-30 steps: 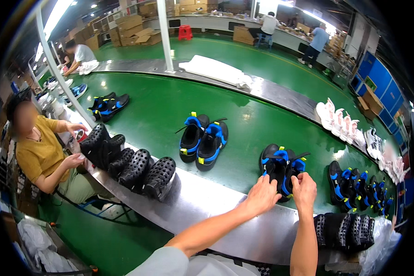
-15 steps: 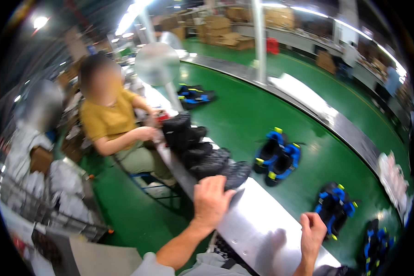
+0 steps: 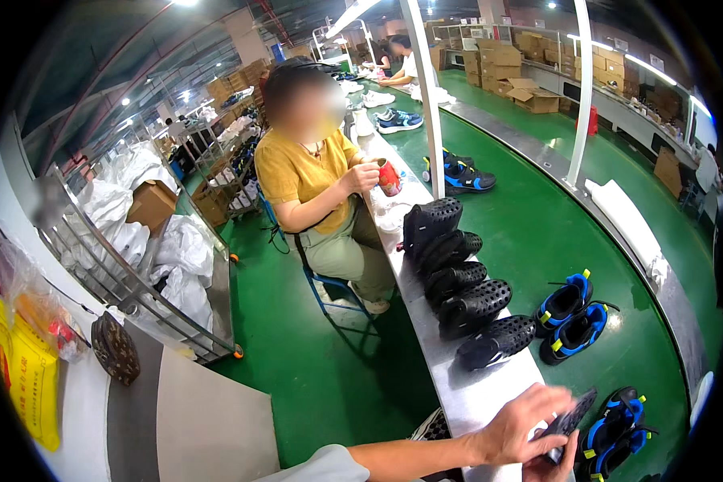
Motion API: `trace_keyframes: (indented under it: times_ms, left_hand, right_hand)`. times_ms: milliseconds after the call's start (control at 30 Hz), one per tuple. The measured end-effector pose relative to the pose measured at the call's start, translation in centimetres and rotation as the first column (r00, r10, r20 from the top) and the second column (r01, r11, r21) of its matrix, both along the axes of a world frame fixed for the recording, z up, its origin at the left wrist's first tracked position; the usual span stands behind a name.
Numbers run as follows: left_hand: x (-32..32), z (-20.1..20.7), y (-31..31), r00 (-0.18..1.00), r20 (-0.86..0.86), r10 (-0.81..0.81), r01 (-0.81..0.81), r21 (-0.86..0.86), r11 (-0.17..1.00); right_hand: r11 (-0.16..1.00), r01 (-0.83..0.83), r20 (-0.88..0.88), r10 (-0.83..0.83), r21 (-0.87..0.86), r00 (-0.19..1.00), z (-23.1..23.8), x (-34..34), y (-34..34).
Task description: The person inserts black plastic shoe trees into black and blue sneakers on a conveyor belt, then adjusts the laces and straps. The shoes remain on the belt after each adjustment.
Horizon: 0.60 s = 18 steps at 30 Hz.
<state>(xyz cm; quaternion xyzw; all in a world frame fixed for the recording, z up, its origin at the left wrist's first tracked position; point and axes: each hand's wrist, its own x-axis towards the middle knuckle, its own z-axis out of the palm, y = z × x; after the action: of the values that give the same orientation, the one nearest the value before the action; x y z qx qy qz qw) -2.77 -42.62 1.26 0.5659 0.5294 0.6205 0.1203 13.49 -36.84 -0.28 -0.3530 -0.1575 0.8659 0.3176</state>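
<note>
At the lower right, my left hand (image 3: 510, 430) reaches over a dark, textured shoe-like piece (image 3: 574, 418). Its fingers are smeared by motion and its thumb lies against the piece. Below it, my right hand (image 3: 561, 459), partly cut off by the lower edge, grips the same piece with bent fingers. The piece's exact kind is hard to make out. Just beyond my hands, a row of several black shoes with dotted surfaces runs along the narrow metal bench (image 3: 490, 394); the nearest black shoe (image 3: 498, 341) lies tilted.
Blue-and-black shoes (image 3: 574, 317) stand on the green surface right of the bench, with another pair (image 3: 616, 434) nearer. Across the bench a seated person in a yellow top (image 3: 309, 173) holds a red can (image 3: 389, 178). A wheeled cart (image 3: 128, 277) with white bags stands left.
My view has swung left, so the bench appears further right. My hands, apart before, have come together around the dark piece. My left hand has left the row of black shoes.
</note>
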Motion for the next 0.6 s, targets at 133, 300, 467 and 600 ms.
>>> trace_keyframes:
  times_ms: [133,300,467,600]
  left_hand:
    - [-0.8,-1.9,2.0,0.685,0.653,-0.323,0.537,-0.154,0.829]
    - [0.0,-3.1,3.3,0.538,0.787,-0.302,0.582,-0.088,0.809]
    - [1.1,-3.5,4.5,0.573,0.778,-0.258,0.521,-0.103,0.847]
    - [2.3,-5.0,5.6,0.583,0.780,-0.229,0.526,-0.147,0.837]
  right_hand:
    - [0.951,-0.279,0.106,0.267,0.130,0.958,-5.8,4.4,0.5]
    - [0.479,-0.782,0.892,-0.002,0.399,0.453,-2.6,4.6,0.3]
    - [0.484,-0.758,0.892,-0.124,0.438,0.436,0.8,3.9,-1.4]
    - [0.602,-0.620,0.779,-0.005,0.503,0.627,-1.7,5.2,-1.0]
